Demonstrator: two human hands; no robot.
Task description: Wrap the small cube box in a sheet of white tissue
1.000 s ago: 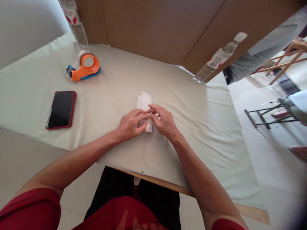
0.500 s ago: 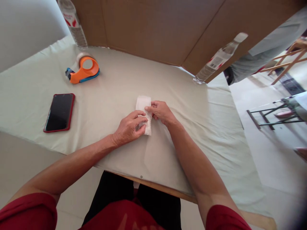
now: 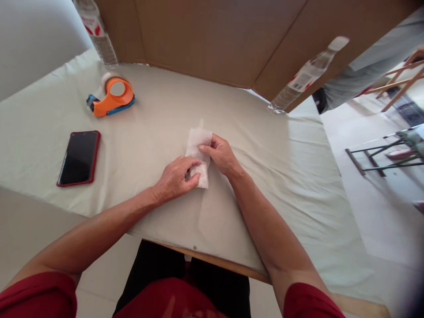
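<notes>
A small, whitish, partly see-through strip of soft sheet (image 3: 199,138), folded over on itself, lies near the middle of the table. Its lower part is bumpy like bubble wrap; the upper part looks thin and smooth. At the upper right edge, my right hand (image 3: 222,154) pinches it between thumb and fingers. Down on the lower left side, my left hand (image 3: 177,176) curves its thumb and fingers around the edge of the strip. What lies under those left fingers, or inside the fold, is hidden.
An orange tape dispenser (image 3: 114,98) and a red-cased phone (image 3: 79,157) lie on the left. Cardboard (image 3: 205,39) stands upright behind, with a water bottle (image 3: 99,37) at left and another bottle (image 3: 306,76) at right. A person's grey clothing (image 3: 367,70) shows beyond.
The strip's upper flap has lifted and looks wider and more see-through, with my right hand on its edge. My left fingers have come down closer around the lower part. The view has shifted slightly.
</notes>
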